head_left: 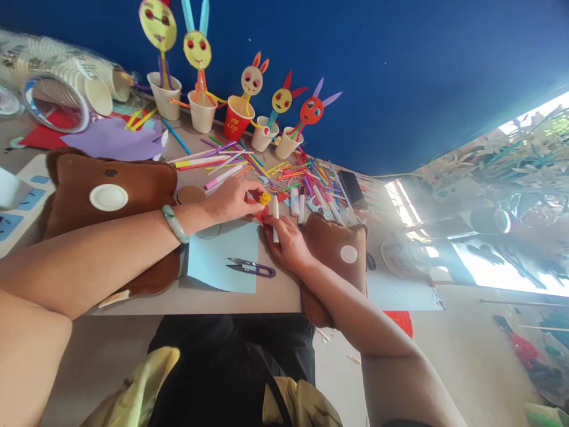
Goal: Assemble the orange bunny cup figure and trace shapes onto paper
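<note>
My left hand (233, 198), with a bangle on the wrist, pinches a small yellow cap (265, 198) between thumb and fingertips. Just to its right, my right hand (288, 242) is closed around a white marker pen (275, 213), held roughly upright. A bit of red paper (262, 214) shows between the two hands. Under my left wrist lies a light blue sheet (222, 273) with part of a drawn circle on it. Thread snips (251, 267) with dark handles rest across the sheet's right edge.
Brown cushions (111, 178) (335, 249) flank the work area. Behind are scattered coloured sticks and markers (222, 176), a phone (352, 190) and several paper cups (202, 112) holding paper-faced puppets. A tape roll (57, 102) and purple paper (115, 139) lie at left. A blue wall (355, 71) stands behind.
</note>
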Available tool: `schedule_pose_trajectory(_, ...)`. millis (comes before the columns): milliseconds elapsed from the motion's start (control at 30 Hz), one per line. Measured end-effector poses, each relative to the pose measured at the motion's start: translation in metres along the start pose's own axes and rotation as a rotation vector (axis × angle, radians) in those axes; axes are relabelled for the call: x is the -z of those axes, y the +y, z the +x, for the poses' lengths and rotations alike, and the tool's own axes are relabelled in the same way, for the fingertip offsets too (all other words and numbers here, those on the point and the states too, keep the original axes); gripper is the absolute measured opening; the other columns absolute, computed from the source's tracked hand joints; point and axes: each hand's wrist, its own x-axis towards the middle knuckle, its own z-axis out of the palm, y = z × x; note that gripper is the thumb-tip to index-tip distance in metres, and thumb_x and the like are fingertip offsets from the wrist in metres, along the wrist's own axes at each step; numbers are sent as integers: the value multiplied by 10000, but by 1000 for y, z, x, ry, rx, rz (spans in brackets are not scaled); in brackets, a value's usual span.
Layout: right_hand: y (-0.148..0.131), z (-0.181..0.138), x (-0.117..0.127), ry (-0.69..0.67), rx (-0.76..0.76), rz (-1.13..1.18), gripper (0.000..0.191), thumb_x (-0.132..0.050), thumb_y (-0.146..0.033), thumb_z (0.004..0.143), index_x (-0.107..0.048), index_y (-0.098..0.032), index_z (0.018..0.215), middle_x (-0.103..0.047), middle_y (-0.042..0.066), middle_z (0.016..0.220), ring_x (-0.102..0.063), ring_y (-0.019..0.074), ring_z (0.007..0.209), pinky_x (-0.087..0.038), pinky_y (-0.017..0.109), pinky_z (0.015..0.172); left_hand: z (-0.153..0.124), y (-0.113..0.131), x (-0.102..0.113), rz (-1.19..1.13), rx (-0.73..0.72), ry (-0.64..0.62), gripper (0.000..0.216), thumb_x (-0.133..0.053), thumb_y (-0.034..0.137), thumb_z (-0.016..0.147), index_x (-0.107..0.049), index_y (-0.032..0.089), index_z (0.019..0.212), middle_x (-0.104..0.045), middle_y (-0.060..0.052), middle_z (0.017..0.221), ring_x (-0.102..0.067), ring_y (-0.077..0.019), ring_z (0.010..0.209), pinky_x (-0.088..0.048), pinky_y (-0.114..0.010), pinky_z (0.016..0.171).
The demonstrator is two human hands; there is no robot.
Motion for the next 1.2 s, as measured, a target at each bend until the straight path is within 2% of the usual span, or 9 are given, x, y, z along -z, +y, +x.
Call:
schedule_pose_trajectory(133,-1,0,0,0,-4,-14,243,-449,-165,987,-549,-224,1200,-683,120,1043,-634,263,1020,-542,424,888,0,0,0,-1,20,-9,162,-721,248,760,-712,182,908,-740,9,785,-645,-114,647,-481,-217,602)
schedule_pose_trajectory(333,0,0,0,6,9,-10,246,-460,-159,982,-540,-227,1204,-689,119,1047,-631,265,1025,-545,423,879,-1,-1,0,-26,-31,0,153,-711,226,774,-723,186,921,-759,1,840,-650,-113,686,-485,-215,634)
schedule_pose_trajectory(667,0,-1,0,1,7,-9,247,-477,-168,977,-545,-232,1205,-687,125,1078,-633,271,1045,-547,431,891,0,-6,0,32,-47,-4,160,-731,255,762,-726,193,909,-734,12,753,-638,-124,655,-458,-234,626)
schedule_pose_trajectory(1200,-1,0,1,-6,6,-21,221,-471,-173,979,-549,-220,1181,-676,125,1060,-620,265,1039,-536,413,882,-1,0,1,12,17,-23,171,-723,285,763,-705,190,905,-712,12,704,-651,-140,648,-469,-234,603)
